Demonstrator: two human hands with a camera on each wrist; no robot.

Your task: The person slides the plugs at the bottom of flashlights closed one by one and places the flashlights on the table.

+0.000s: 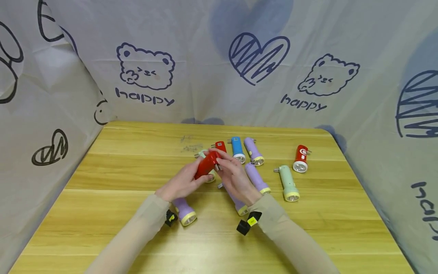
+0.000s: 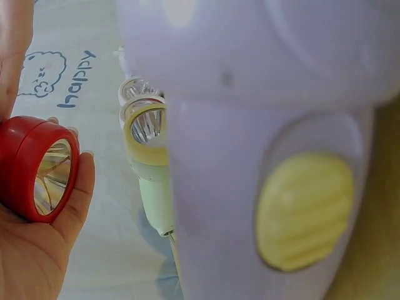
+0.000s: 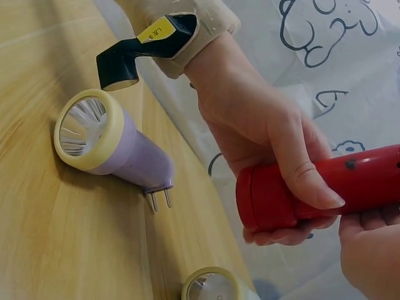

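Note:
A red flashlight [image 1: 205,166] is held up above the table between both hands. My left hand [image 1: 181,182] grips it round the lamp end, its thumb lying along the body in the right wrist view. At the tail end, by the metal plug prongs, my right hand [image 1: 236,175] holds it with thumb and fingers. The lens of the red flashlight [image 2: 53,178] shows in the left wrist view. Beneath the hands, a green flashlight [image 1: 211,176] and a purple flashlight [image 1: 240,206] are partly hidden. Another purple flashlight [image 1: 184,213] lies by the left wrist.
Several more flashlights lie on the wooden table [image 1: 119,171]: a blue one [image 1: 237,148], purple ones [image 1: 254,151] behind and beside the right hand, a green one [image 1: 288,182] and a red one [image 1: 302,158] at right. A printed white cloth [image 1: 202,76] hangs behind the table.

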